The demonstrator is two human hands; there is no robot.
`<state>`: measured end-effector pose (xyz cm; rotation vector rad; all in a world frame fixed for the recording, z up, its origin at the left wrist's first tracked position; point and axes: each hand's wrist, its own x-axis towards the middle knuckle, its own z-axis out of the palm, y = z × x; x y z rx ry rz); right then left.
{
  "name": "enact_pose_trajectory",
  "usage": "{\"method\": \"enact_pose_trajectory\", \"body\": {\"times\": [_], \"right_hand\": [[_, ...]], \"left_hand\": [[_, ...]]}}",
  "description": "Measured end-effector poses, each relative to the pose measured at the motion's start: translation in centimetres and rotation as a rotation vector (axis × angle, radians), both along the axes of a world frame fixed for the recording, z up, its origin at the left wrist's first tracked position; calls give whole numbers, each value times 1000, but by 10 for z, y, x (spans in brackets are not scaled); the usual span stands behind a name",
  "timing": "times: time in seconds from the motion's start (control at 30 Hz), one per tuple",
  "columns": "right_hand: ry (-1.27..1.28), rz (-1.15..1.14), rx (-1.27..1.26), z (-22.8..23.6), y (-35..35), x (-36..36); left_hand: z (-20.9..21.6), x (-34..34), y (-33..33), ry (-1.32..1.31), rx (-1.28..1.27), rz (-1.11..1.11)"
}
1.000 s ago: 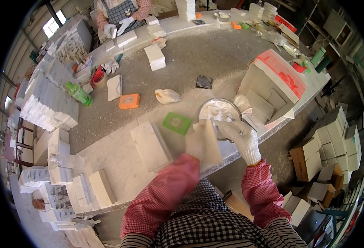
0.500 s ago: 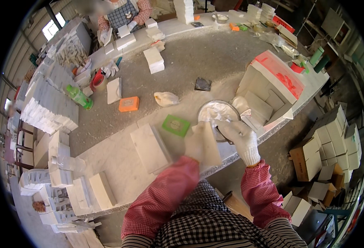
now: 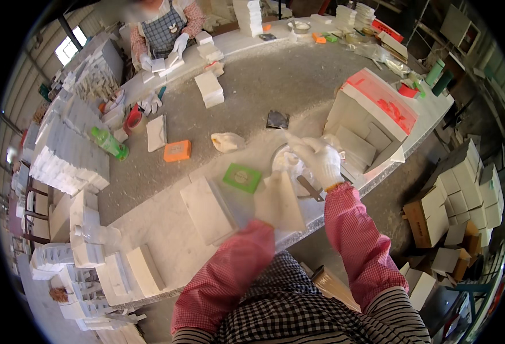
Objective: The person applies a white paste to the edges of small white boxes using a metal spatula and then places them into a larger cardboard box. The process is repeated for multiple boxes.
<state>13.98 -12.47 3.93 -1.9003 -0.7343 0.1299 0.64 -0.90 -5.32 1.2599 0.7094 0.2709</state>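
Note:
My left hand [image 3: 268,202], white-gloved and blurred, grips the left edge of a white stone slab [image 3: 290,205] near the table's front edge. My right hand [image 3: 320,164], also gloved, is over a round metal bowl [image 3: 275,156] of white paste or powder, fingers stretched toward the far side, apparently empty. A scraper with a dark blade [image 3: 310,188] rests across the bowl's near rim, below that hand. Just left of my left hand lie a green box [image 3: 242,177] and a stack of white slabs [image 3: 205,207]. My right hand hides part of the bowl.
An open carton with a red-marked flap [image 3: 381,106] stands right of the bowl. Beyond are a dark square pad [image 3: 278,119], a crumpled cloth [image 3: 227,142] and an orange box [image 3: 177,151]. A co-worker [image 3: 166,31] handles slabs across the table. Stacked slabs [image 3: 69,152] line the left.
My right hand has let go of the scraper and moved up and left over the bowl. My left hand stays at the slab. The co-worker's hands have shifted among their slabs.

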Motion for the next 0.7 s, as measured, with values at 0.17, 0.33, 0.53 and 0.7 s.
{"method": "enact_pose_trajectory", "body": {"times": [0.17,0.33,0.53,0.7], "right_hand": [[-259,-58,-499,14,15,9],[-395,29,-635,-26,10,23],[-545,135,-704,32,-8,0],[2,-132,-545,24,6,24]], "left_hand": [[13,-7,7,-32,-185,1],[33,-9,-3,-6,-67,61],[48,-8,-3,66,-110,62],[34,-6,-1,13,-169,100]]}}
